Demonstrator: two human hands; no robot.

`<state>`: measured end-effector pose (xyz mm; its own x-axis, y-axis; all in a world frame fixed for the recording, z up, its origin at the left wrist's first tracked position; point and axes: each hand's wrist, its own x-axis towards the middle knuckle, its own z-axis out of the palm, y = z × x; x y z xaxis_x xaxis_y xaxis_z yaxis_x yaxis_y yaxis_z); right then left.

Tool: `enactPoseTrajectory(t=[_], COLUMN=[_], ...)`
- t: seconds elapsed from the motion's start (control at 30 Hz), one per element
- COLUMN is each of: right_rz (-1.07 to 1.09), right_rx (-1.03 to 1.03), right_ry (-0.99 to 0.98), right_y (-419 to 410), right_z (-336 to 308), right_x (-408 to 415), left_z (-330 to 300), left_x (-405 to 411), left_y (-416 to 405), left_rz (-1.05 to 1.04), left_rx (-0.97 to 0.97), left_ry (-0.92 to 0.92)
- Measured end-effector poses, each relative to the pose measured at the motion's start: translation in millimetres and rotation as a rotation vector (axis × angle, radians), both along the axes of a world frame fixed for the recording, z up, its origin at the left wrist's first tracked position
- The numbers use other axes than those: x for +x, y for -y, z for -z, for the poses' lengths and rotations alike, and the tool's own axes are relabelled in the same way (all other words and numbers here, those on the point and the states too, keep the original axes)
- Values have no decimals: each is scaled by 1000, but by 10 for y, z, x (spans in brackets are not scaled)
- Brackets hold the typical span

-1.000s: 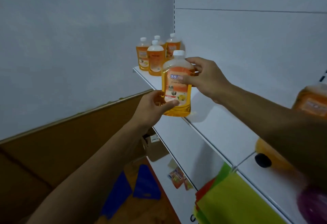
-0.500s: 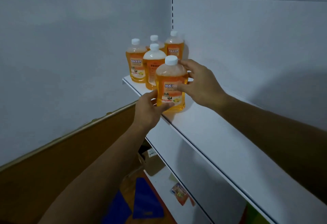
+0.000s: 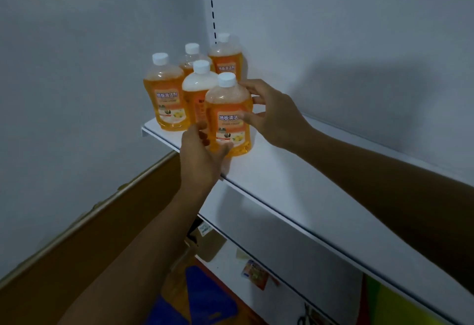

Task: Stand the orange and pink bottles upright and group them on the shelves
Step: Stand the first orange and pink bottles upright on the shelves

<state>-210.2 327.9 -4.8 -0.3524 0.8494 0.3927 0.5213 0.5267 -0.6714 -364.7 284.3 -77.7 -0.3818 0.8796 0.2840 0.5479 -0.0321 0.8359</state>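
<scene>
Head view. Front orange bottle (image 3: 229, 122) stands upright on the white shelf (image 3: 302, 196), near its front edge, white cap on top, label facing the camera.

Left hand (image 3: 202, 155): curled round the bottle's lower left side; thumb lies across the base at the front, fingertips (image 3: 201, 126) touch the left edge by the label.

Right hand (image 3: 272, 114): at the bottle's right shoulder; fingers spread, thumb on the label's right edge, the others reaching behind the bottle. Whether those rear fingers touch it, cannot tell.

Four more orange bottles (image 3: 168, 99) stand upright just behind and to the left, clustered in the shelf's far corner against the back panel (image 3: 333, 42); the nearest one touches or nearly touches the front bottle.

Lower shelf (image 3: 282, 268) below holds a small packet (image 3: 255, 273).
</scene>
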Motion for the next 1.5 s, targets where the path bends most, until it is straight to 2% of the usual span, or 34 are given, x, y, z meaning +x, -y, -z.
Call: enactPoseTrajectory(t=[0.13,0.23,0.37,0.47,0.63,0.8,1.0,1.13,1.5], right_rz=[42,121,222,307,525,693,782,779,824], right_rx=[-41,-30,-10,24,43,-28,-53,-52,-40], right_ry=[81,172,290,360,426,356,355,351,336], right_y=[123,291,632,944,1512,2063,2528,2621,2067], right_z=[56,52,-72,-216,-378,-434,-435,-384,-317], right_x=[181,504,1066,1614,2617,3413,3986,4126,4031], left_z=[21,-47,-87,-122,-218,-293,-385,-392,-323], left_x=[140,430,1032,1581,2503,3223,3759,3905,3846], left_y=[156,311,394,449,627,893,1166,1234,676], left_rz=[-38,131,459,562,776,929,1017,1004,930], left_rx=[200,285,214,120,152,173,130,98,-69], left_ry=[-118,-139,-293,-300,-254,-264,-227,-148,-54])
